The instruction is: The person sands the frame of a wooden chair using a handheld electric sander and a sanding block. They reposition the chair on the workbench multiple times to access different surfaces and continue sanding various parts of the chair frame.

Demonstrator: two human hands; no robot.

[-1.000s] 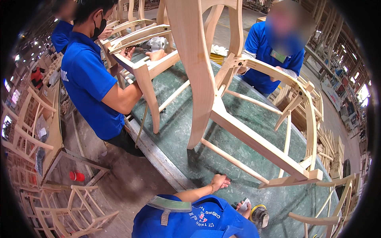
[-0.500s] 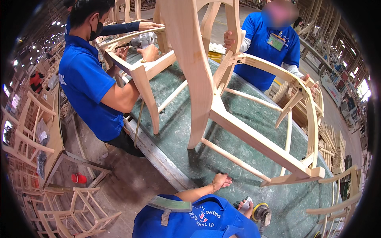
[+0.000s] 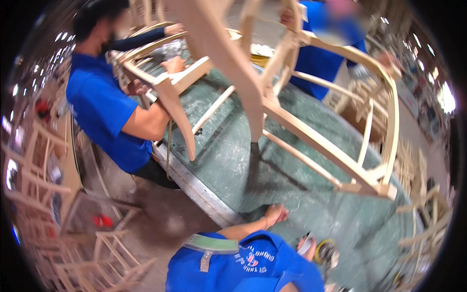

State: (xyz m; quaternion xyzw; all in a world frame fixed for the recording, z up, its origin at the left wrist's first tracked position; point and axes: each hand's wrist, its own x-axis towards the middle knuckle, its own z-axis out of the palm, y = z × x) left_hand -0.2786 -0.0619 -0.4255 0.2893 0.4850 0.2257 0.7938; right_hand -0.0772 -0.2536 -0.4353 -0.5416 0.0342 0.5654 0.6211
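My left hand (image 3: 276, 214) hovers over or rests on the near part of the green tabletop (image 3: 228, 190), its fingers curled in and nothing seen in them. Lower and to the right, my right hand (image 3: 305, 247) is closed around a small pale object whose kind I cannot make out. Right beside that hand is a round sander (image 3: 327, 253) with a yellow-rimmed pad. Beyond my hands, a bare wooden chair frame (image 3: 321, 141) stands tilted above the table, its curved leg casting a shadow. A co-worker (image 3: 316, 63) across the table grips it at both sides.
At the left edge of the table, another person in blue (image 3: 104, 102) works on a second chair frame (image 3: 172, 107), while a further arm reaches in behind. More chair frames (image 3: 104, 253) stand at lower left, and others (image 3: 430, 233) at the right. A red container (image 3: 102, 220) lies below left.
The large chair frame has shifted away from me, its curved leg higher and farther right. My left hand has moved slightly up. The view is now blurred.
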